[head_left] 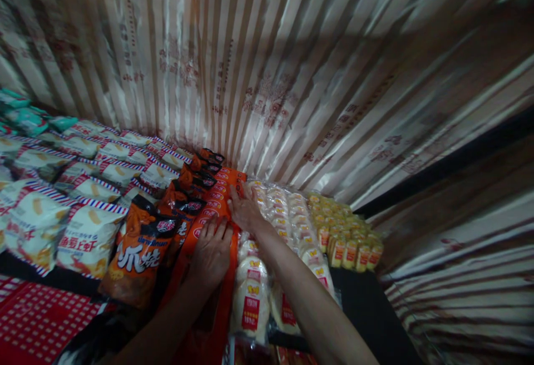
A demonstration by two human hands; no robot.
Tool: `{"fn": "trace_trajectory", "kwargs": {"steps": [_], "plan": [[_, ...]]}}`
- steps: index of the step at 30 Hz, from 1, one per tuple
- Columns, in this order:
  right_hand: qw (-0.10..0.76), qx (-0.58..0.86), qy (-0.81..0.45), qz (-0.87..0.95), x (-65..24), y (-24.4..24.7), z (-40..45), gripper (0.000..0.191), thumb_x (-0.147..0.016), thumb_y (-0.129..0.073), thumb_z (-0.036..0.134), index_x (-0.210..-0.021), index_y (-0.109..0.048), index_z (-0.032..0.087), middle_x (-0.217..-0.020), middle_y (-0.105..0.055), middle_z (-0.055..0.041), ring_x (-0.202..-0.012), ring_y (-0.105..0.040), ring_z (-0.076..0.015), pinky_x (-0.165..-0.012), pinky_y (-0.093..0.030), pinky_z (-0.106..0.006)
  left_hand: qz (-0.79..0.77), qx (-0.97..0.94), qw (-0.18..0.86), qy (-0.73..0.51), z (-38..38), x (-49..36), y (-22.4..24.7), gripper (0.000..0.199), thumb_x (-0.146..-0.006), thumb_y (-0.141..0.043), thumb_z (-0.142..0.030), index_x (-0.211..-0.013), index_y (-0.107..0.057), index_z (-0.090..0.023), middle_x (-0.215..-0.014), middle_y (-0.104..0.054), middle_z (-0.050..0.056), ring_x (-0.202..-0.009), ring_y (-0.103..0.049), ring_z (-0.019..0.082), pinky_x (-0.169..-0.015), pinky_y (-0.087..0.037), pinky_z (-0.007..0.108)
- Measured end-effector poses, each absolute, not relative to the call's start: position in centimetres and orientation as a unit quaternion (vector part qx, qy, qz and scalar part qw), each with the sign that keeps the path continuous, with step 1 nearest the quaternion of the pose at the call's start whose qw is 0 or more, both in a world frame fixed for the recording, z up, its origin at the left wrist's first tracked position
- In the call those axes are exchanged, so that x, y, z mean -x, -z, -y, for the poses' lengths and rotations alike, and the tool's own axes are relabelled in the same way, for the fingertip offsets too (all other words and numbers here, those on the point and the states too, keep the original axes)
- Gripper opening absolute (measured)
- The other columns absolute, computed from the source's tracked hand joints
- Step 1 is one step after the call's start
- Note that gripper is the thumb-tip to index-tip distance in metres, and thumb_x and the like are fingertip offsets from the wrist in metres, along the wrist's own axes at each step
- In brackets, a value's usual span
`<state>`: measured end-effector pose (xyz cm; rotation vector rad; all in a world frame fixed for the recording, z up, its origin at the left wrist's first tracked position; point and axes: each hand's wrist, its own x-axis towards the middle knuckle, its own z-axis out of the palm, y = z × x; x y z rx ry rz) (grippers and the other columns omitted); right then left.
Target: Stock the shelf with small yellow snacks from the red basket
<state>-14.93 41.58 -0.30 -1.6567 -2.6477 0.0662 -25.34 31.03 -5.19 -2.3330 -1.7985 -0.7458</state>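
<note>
A row of flat, overlapping orange snack packets [213, 201] with oval logos runs away from me. My left hand [212, 253] lies on top of this row, fingers spread and pointing forward. Farther along, my right hand [245, 210] rests at the row's right edge with its fingers stretched out. Between them the packets stay on the display surface, not gripped. Just left are orange and black snack bags [139, 253]. On the right, beside and partly beneath my right forearm, stand rows of round, pale wrapped cakes [251, 301].
White bags with striped edges [89, 237] fill the left, and teal bags [29, 120] lie beyond them. Small yellow packs [350, 248] stand at the right on a black surface [375, 309]. A red checked basket [45, 320] is near me. Pleated printed curtain [267, 75] hangs behind.
</note>
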Motion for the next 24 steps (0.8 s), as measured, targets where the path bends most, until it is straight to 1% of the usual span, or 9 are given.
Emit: {"fn": "trace_trajectory", "kwargs": {"steps": [4, 9, 16, 20, 24], "plan": [[0.014, 0.531, -0.018, 0.847, 15.1, 0.3, -41.4, 0.055, -0.094, -0.021, 0.032, -0.144, -0.022, 0.009, -0.132, -0.05, -0.016, -0.14, -0.001, -0.0234, -0.107, -0.005, -0.053, 0.59, 0.768, 0.051, 0.244, -31.0, 25.3, 5.2, 0.036, -0.083, -0.042, -0.009, -0.115, -0.057, -0.015, -0.126, -0.056, 0.009, -0.124, -0.043, 0.027, -0.102, -0.037, 0.044], [0.026, 0.524, -0.02, 0.851, 14.5, 0.7, -41.7, 0.055, -0.094, -0.023, 0.032, -0.145, -0.018, 0.012, -0.118, -0.062, -0.0142, -0.14, -0.004, -0.0231, -0.107, -0.006, -0.055, 0.592, 0.764, 0.051, 0.25, -31.0, 25.3, 5.2, 0.037, -0.082, -0.041, -0.008, -0.115, -0.057, -0.015, -0.125, -0.057, 0.008, -0.123, -0.044, 0.028, -0.102, -0.037, 0.044], [0.026, 0.529, -0.019, 0.848, 14.6, 0.7, -42.0, 0.053, -0.094, -0.023, 0.032, -0.143, -0.024, 0.013, -0.123, -0.059, -0.0134, -0.14, -0.006, -0.0231, -0.107, -0.005, -0.054, 0.587, 0.762, 0.058, 0.265, -31.0, 25.3, 5.4, 0.037, -0.083, -0.039, -0.008, -0.114, -0.058, -0.015, -0.125, -0.057, 0.01, -0.125, -0.042, 0.026, -0.102, -0.038, 0.045], [0.024, 0.538, -0.022, 0.842, 14.6, 0.1, -42.3, 0.052, -0.094, -0.023, 0.031, -0.144, -0.023, 0.015, -0.123, -0.059, -0.012, -0.14, -0.006, -0.0231, -0.107, -0.005, -0.053, 0.581, 0.768, 0.061, 0.262, -31.1, 25.4, 5.4, 0.037, -0.084, -0.038, -0.009, -0.115, -0.058, -0.015, -0.124, -0.058, 0.01, -0.125, -0.043, 0.026, -0.101, -0.039, 0.045], [0.029, 0.539, -0.015, 0.842, 14.4, 0.4, -42.8, 0.054, -0.094, -0.025, 0.034, -0.145, -0.02, 0.017, -0.133, -0.051, -0.0097, -0.14, -0.002, -0.0242, -0.108, -0.002, -0.054, 0.584, 0.768, 0.068, 0.255, -31.1, 25.4, 5.3, 0.036, -0.085, -0.039, -0.01, -0.115, -0.059, -0.015, -0.124, -0.058, 0.009, -0.123, -0.045, 0.027, -0.101, -0.04, 0.043]]}}
